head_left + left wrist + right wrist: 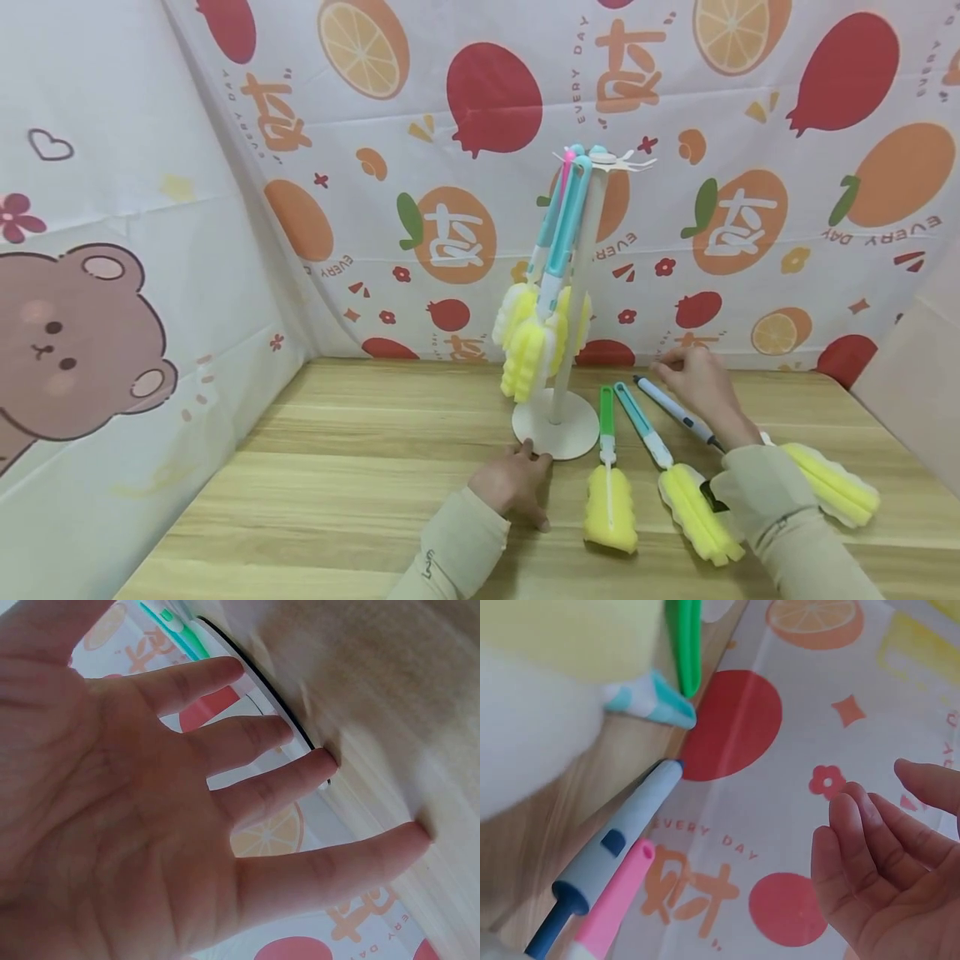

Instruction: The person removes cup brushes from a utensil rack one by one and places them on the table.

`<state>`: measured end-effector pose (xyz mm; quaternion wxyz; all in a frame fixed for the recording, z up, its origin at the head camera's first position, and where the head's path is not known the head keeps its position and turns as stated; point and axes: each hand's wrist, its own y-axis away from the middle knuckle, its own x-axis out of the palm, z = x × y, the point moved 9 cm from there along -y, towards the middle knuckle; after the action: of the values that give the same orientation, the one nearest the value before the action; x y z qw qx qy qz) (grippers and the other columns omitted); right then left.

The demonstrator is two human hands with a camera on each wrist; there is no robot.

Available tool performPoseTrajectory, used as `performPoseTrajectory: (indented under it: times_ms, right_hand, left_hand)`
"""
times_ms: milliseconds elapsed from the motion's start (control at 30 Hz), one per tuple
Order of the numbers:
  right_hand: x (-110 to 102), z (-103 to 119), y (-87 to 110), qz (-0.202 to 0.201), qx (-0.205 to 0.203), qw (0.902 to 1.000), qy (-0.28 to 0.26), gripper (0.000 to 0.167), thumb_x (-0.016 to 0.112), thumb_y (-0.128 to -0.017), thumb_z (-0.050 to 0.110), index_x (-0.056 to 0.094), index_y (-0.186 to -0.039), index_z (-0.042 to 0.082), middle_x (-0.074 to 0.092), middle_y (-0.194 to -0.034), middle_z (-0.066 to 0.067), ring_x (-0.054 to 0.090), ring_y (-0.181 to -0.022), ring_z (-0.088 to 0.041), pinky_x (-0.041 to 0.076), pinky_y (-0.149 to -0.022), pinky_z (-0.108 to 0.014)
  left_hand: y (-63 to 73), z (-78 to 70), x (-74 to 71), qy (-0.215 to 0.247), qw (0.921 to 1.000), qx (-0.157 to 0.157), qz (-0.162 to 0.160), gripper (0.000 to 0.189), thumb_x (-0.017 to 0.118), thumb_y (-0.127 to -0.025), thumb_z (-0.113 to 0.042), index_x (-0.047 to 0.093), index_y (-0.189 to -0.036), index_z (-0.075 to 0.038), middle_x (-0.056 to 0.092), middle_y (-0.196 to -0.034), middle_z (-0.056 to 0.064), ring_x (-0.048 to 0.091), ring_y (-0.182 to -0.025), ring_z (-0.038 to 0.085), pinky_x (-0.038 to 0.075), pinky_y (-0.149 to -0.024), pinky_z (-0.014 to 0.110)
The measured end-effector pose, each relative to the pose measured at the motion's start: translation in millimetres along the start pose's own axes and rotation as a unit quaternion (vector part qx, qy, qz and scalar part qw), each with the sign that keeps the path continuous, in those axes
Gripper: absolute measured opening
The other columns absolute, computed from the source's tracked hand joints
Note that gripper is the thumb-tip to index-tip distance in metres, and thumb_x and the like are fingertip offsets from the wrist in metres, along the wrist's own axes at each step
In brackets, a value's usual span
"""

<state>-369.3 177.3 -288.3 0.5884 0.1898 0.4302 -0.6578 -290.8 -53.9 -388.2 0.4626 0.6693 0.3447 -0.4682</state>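
Observation:
A white rack stand [588, 275] with a round base [558, 437] holds several hanging sponge brushes [528, 362] with teal and pink handles. My left hand [513, 479] rests its fingertips at the base's front left rim, fingers spread and mostly straight. On the table lie a green-handled sponge brush [610, 500], a teal-handled sponge brush [697, 508] and a brush with a grey-blue handle [675, 408]. Just above and beside that grey-blue handle is my right hand [701, 383], fingers loosely bent, holding nothing. A pink-handled brush [615, 904] lies beside it in the right wrist view.
Another yellow sponge head [832, 487] lies right of my right sleeve, which hides part of the brushes. Patterned cloth [495, 108] closes off the back of the wooden table [337, 467], and a bear-print cloth [82, 350] the left side.

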Motion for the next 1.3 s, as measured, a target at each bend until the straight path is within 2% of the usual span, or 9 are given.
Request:
performPoseTrajectory:
  times_ms: [200,500,733,800,900,967,1067,1200,1300]
  right_hand:
    - [-3,12,1.5,-0.014,-0.025,0.9995,-0.015,0.022,0.071,-0.094,0.008,0.073,-0.102,-0.012,0.071,-0.093,-0.022,0.063,-0.08,-0.031,0.051,-0.066,-0.035]
    - [-5,25,2.9,-0.009,-0.025,0.9986,-0.047,0.024,0.071,-0.094,0.012,0.073,-0.105,-0.01,0.073,-0.088,-0.017,0.067,-0.071,-0.025,0.053,-0.067,-0.033]
    - [-3,33,4.2,0.002,-0.023,0.9967,-0.078,0.022,0.068,-0.096,0.01,0.073,-0.106,-0.009,0.074,-0.087,-0.015,0.068,-0.071,-0.025,0.053,-0.062,-0.027]
    - [-2,35,4.5,0.004,-0.024,0.9964,-0.081,0.022,0.068,-0.096,0.01,0.073,-0.106,-0.009,0.073,-0.086,-0.014,0.067,-0.07,-0.024,0.054,-0.062,-0.029]
    - [-1,37,4.0,0.003,-0.025,0.9964,-0.081,0.021,0.068,-0.096,0.011,0.073,-0.105,-0.008,0.073,-0.083,-0.014,0.068,-0.071,-0.024,0.05,-0.078,-0.041]
    - [-1,38,3.5,0.002,-0.027,0.9963,-0.081,0.022,0.068,-0.096,0.011,0.073,-0.104,-0.008,0.073,-0.082,-0.015,0.068,-0.072,-0.026,0.042,-0.088,-0.052]
    - [0,41,2.6,0.002,-0.029,0.996,-0.084,0.022,0.068,-0.096,0.012,0.073,-0.104,-0.007,0.073,-0.08,-0.014,0.068,-0.073,-0.028,0.034,-0.093,-0.06]
    - [-1,43,1.9,0.003,-0.023,0.996,-0.086,0.022,0.068,-0.096,0.012,0.073,-0.106,-0.007,0.072,-0.08,-0.012,0.067,-0.073,-0.027,0.036,-0.092,-0.059]
    - [-2,44,1.4,0.002,-0.017,0.9964,-0.083,0.024,0.068,-0.097,0.013,0.073,-0.107,-0.007,0.073,-0.082,-0.013,0.067,-0.074,-0.026,0.043,-0.086,-0.051]
  left_hand:
    - [0.8,-1.1,0.7,-0.003,1.0,0.001,0.0,0.084,0.092,-0.072,-0.04,0.054,-0.142,-0.015,0.042,-0.156,0.017,0.044,-0.138,0.036,0.053,-0.096,0.05]
    - [0.3,-1.6,0.4,-0.001,1.0,0.002,-0.001,0.083,0.092,-0.071,-0.039,0.055,-0.141,-0.015,0.042,-0.156,0.017,0.044,-0.138,0.037,0.053,-0.096,0.051]
    - [0.0,-0.9,2.3,0.004,1.0,-0.004,0.003,0.085,0.092,-0.071,-0.039,0.054,-0.143,-0.015,0.041,-0.156,0.017,0.044,-0.138,0.037,0.053,-0.097,0.052]
    - [0.2,-0.9,3.4,0.008,0.9999,-0.005,0.004,0.085,0.092,-0.071,-0.039,0.054,-0.143,-0.015,0.041,-0.156,0.016,0.044,-0.138,0.037,0.053,-0.096,0.052]
    - [0.5,-0.6,4.0,0.009,0.9999,-0.005,0.003,0.085,0.092,-0.071,-0.038,0.054,-0.143,-0.015,0.041,-0.156,0.017,0.044,-0.137,0.037,0.053,-0.096,0.052]
    - [0.6,-0.2,3.9,0.011,0.9999,-0.006,0.002,0.085,0.093,-0.071,-0.038,0.054,-0.143,-0.015,0.041,-0.156,0.017,0.044,-0.137,0.037,0.053,-0.096,0.052]
    - [0.5,0.4,3.6,0.013,0.9999,-0.006,0.001,0.084,0.093,-0.071,-0.037,0.054,-0.142,-0.014,0.041,-0.156,0.017,0.044,-0.138,0.038,0.053,-0.096,0.052]
    - [0.3,0.1,2.7,0.011,0.9999,-0.004,0.002,0.084,0.092,-0.071,-0.038,0.054,-0.142,-0.014,0.041,-0.156,0.018,0.044,-0.138,0.038,0.053,-0.096,0.051]
    - [0.1,-0.4,1.8,0.009,1.0,-0.002,0.001,0.083,0.092,-0.071,-0.038,0.054,-0.142,-0.014,0.041,-0.156,0.017,0.044,-0.138,0.037,0.053,-0.096,0.051]
